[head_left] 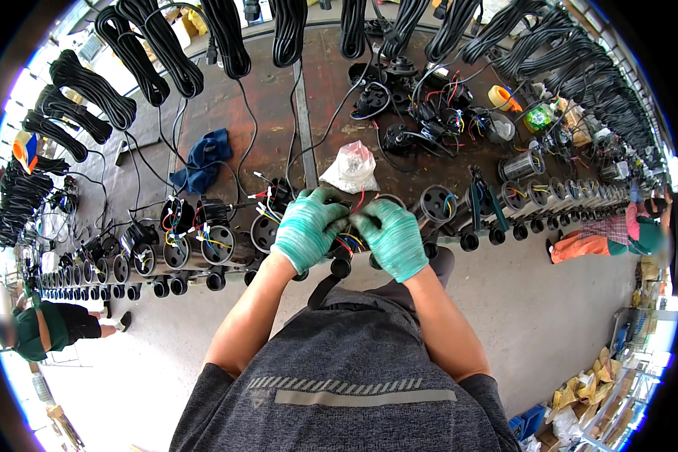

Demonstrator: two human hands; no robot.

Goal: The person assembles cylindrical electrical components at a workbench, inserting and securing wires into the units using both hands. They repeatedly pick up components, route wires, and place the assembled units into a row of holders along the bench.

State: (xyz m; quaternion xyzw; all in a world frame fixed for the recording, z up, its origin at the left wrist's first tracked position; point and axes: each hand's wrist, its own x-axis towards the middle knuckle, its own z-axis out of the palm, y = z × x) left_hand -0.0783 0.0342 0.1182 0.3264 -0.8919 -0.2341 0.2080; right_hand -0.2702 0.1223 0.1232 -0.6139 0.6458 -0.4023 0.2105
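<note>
My left hand (310, 228) and my right hand (392, 237), both in green knit gloves, meet over the near edge of the bench. The fingertips of both are pinched close together. A red wire (359, 202) rises at the right fingertips, and my right hand grips it. What my left fingers hold is hidden by the glove. Blue, yellow and red wires (351, 242) show below the hands, above a round black fitting (340, 268). Just beyond lies a plastic bag of small white pieces (351, 167).
Round metal housings (438, 203) with coloured wires line the bench edge both ways. Pliers (487, 197) rest among them. Coiled black cables (290, 34) hang overhead. A blue cloth (203, 162) and a heap of black wired parts (429, 113) lie on the bench. People (41, 328) stand farther off.
</note>
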